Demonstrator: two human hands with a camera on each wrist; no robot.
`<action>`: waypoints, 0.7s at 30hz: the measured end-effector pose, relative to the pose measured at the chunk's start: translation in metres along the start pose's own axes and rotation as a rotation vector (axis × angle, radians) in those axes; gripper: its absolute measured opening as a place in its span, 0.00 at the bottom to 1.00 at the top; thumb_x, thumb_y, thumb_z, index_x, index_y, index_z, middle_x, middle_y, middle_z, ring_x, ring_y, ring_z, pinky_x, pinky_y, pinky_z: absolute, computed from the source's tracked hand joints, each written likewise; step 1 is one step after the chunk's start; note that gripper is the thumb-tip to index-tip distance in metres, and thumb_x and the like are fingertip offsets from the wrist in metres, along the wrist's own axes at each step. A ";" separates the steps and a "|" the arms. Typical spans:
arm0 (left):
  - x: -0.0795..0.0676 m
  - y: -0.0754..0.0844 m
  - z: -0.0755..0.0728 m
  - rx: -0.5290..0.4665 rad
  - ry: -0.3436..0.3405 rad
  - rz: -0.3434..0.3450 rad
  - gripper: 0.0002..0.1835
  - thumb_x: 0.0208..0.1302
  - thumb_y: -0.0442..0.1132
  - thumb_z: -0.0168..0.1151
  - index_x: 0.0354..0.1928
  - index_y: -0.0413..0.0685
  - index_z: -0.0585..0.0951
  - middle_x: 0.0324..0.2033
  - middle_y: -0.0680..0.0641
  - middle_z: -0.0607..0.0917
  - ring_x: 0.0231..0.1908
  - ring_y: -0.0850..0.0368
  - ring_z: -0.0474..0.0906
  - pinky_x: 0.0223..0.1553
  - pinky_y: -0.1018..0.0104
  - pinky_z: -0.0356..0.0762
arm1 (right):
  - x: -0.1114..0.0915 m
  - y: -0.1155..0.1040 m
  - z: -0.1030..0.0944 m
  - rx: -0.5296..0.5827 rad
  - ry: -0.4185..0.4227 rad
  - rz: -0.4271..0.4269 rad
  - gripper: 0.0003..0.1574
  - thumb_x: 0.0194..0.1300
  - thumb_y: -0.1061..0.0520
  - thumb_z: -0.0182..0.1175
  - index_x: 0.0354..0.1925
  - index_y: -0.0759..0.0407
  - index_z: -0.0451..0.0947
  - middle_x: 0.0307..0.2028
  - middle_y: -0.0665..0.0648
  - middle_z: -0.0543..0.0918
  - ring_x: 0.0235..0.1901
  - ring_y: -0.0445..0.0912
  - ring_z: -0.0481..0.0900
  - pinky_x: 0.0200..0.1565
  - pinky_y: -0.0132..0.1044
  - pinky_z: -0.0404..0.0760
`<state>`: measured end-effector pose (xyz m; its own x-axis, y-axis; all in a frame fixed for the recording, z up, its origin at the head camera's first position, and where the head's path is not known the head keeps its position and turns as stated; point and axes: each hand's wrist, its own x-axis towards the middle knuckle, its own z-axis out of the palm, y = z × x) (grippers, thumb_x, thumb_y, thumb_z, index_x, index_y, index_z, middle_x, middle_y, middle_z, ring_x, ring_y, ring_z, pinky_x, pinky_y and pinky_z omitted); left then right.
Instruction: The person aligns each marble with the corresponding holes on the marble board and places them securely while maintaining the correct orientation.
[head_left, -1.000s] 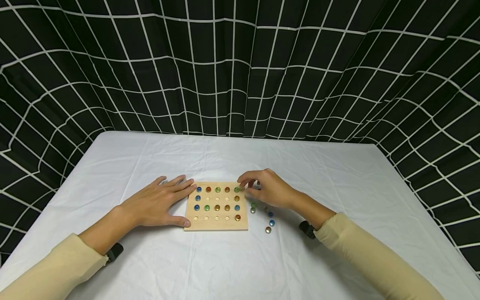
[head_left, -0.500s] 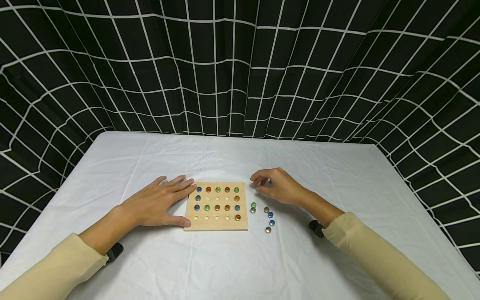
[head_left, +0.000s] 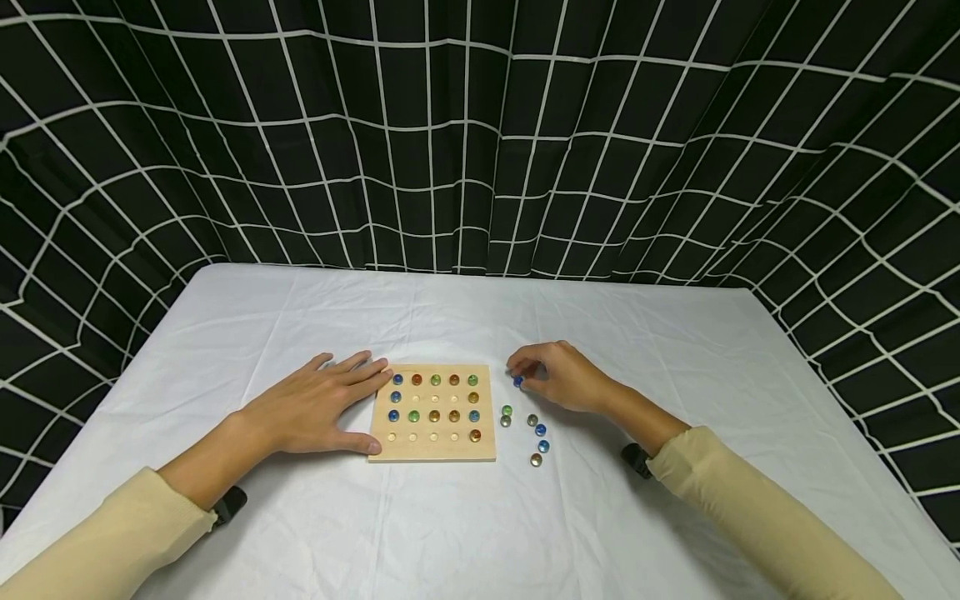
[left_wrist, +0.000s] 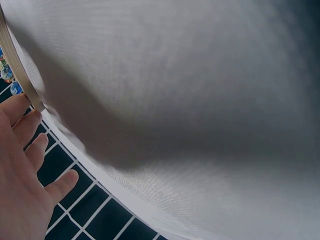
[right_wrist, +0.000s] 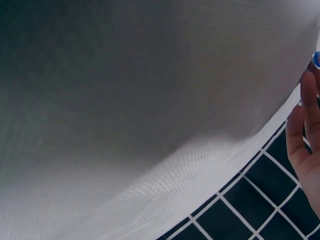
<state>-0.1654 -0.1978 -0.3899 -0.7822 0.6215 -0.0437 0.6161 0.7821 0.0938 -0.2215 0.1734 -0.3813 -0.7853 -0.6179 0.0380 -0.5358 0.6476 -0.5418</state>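
A wooden board [head_left: 431, 452] with rows of shallow hollows lies mid-table; many hollows hold blue, green, amber and red-brown glass marbles. My left hand [head_left: 311, 408] rests flat along its left edge, fingers spread, index fingertip at the top left corner and thumb at the lower left. In the left wrist view, the fingertips of that left hand [left_wrist: 22, 150] meet the board's edge [left_wrist: 20, 70]. Right of the board, my right hand [head_left: 558, 375] pinches a blue marble [head_left: 517, 381] between thumb and fingers, low over the cloth. The right wrist view catches this blue marble [right_wrist: 316, 59] at its edge.
Several loose marbles lie right of the board: a green marble [head_left: 507, 410], a clear greyish marble [head_left: 506, 422], another greyish marble [head_left: 532, 420], two blue ones and a brownish marble [head_left: 536, 460]. White cloth [head_left: 450, 533] covers the table; a black gridded curtain [head_left: 480, 167] hangs behind.
My right hand has left the board's top right corner, where a green marble now sits uncovered, and moved right. A blue marble now shows between its fingertips. The left hand stays put.
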 end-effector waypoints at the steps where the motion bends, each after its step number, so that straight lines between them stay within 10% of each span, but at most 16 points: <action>1: 0.000 0.000 0.000 0.000 0.002 0.001 0.57 0.53 0.84 0.45 0.77 0.54 0.61 0.75 0.50 0.62 0.74 0.46 0.54 0.68 0.34 0.54 | 0.000 -0.001 0.000 -0.002 0.000 0.004 0.18 0.58 0.70 0.68 0.48 0.62 0.83 0.38 0.49 0.87 0.39 0.42 0.82 0.45 0.40 0.81; 21: 0.000 0.000 -0.001 0.002 0.000 0.002 0.57 0.53 0.84 0.45 0.77 0.54 0.61 0.75 0.51 0.62 0.74 0.47 0.54 0.68 0.34 0.54 | -0.001 -0.033 0.003 0.056 -0.026 -0.103 0.18 0.61 0.67 0.67 0.51 0.60 0.82 0.40 0.49 0.87 0.40 0.39 0.81 0.48 0.45 0.80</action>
<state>-0.1655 -0.1979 -0.3892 -0.7811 0.6229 -0.0437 0.6177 0.7810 0.0920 -0.2019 0.1516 -0.3659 -0.7180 -0.6921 0.0744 -0.5948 0.5545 -0.5820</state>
